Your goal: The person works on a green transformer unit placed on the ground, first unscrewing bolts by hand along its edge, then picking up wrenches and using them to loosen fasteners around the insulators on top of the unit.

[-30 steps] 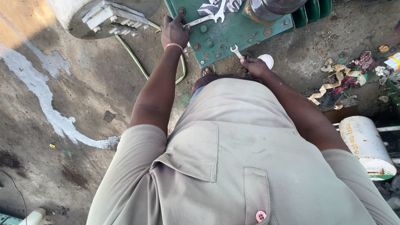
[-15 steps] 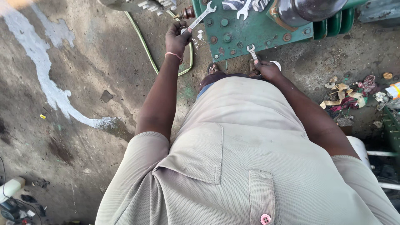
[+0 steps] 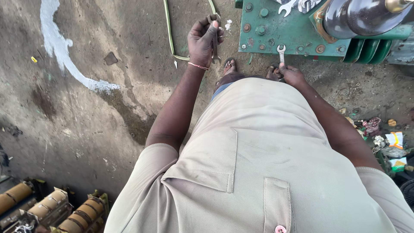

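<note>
While left hand (image 3: 202, 41) grips a wrench (image 3: 214, 38), right hand (image 3: 292, 74) holds a spanner (image 3: 281, 52).

Beige short-sleeved shirt (image 3: 258, 164), chest pocket, pink button; thin band on left wrist (image 3: 198, 66); sandals (image 3: 229, 66).

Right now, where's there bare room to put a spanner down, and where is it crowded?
Bare concrete lies left of the left hand, between the white paint streak and the green hose. The green plate is crowded with bolts and spanners near the right hand. Litter fills the right edge, coils the lower left.
</note>
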Demonstrator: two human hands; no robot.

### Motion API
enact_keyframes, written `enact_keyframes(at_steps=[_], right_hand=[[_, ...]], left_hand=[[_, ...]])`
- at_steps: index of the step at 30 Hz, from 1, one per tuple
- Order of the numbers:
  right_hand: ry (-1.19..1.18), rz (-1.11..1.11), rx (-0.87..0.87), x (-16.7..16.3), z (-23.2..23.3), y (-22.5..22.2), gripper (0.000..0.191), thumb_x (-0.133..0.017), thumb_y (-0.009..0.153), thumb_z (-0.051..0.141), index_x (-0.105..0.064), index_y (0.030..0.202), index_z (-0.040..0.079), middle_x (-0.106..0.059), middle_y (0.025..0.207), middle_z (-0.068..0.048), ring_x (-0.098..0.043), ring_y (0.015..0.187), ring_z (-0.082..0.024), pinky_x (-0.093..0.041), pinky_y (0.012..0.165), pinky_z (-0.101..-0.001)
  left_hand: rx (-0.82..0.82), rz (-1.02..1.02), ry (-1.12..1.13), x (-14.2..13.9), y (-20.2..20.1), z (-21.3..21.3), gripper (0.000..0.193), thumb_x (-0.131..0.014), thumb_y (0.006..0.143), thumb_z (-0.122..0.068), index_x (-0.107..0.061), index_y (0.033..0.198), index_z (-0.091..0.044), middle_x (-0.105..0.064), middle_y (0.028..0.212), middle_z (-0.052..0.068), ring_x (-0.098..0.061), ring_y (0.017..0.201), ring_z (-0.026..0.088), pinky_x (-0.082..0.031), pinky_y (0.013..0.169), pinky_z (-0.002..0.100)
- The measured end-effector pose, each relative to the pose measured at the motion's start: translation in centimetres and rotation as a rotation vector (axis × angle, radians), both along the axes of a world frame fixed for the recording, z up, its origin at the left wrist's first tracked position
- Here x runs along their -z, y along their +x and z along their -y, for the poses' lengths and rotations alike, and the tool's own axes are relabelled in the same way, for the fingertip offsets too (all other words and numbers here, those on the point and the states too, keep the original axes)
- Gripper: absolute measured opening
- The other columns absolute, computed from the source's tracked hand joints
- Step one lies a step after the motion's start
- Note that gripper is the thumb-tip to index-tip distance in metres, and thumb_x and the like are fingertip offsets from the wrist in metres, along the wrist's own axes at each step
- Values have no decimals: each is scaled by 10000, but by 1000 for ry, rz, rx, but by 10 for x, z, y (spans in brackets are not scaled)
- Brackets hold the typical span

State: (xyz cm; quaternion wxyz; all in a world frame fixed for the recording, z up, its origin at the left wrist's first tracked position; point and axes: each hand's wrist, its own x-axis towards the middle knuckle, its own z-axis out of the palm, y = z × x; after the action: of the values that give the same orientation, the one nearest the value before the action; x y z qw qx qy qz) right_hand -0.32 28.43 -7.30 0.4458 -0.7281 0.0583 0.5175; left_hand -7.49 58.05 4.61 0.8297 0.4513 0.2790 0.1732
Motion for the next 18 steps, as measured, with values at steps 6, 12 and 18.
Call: enact_keyframes(at_steps=[6,12,18], right_hand=[[65,28,-46,-7,0,0,422,-534,1095,452,-681,1003,68,-676,873,6,-603,753,-68,-503,714,-260],[-67,-96,31,-27,6,-1,442,-525,1099,501,-630,916,113,-537,741,26,-411,519,-72,-325,450,-284],[-158,-67,-41,-32,12,1,450,-514,1070,536,-626,896,137,-529,739,30,-407,516,-79,-316,426,-276]], left_hand=[[138,-351,-180,15,-42,47,275,-632,1021,-281,-627,1176,-54,-701,857,54,-667,646,129,-545,530,283],[460,-554,-10,41,-92,100,261,-590,1043,-160,-653,1284,-84,-748,960,13,-655,703,68,-545,614,212],[508,-651,-147,84,-76,142,333,-574,988,-128,-620,1316,-93,-742,990,21,-662,708,89,-532,594,276]])
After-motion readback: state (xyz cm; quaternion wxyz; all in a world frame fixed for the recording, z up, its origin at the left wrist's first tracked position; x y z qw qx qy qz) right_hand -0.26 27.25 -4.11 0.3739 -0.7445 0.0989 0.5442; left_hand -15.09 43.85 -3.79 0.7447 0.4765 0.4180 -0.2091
